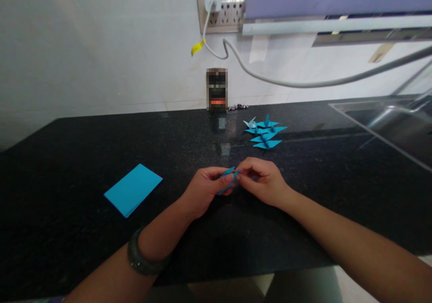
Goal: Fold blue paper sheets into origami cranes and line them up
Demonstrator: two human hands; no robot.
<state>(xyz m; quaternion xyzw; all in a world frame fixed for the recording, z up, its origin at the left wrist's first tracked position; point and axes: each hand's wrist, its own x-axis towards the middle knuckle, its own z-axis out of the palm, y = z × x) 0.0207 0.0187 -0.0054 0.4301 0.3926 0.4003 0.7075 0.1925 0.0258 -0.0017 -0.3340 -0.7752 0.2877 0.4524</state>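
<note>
Between my two hands is a small piece of folded blue origami paper (227, 182), partly covered by my fingers. My left hand (207, 186) is closed around its body, thumb on top. With thumb and forefinger, my right hand (263, 179) pinches the narrow tip at its right end. Beyond the hands, several finished blue paper cranes (266, 138) stand close together, with one paler crane (250, 123) at their left. A stack of blue paper sheets (133, 190) lies flat to the left of my left hand.
The black countertop (77, 159) meets a white tiled wall (101, 46). A phone (217, 89) with a blurred screen leans there, a beaded strap (239, 107) beside it. A grey cable (286, 83) hangs from a socket strip (229, 17). At right is a sink (381, 127).
</note>
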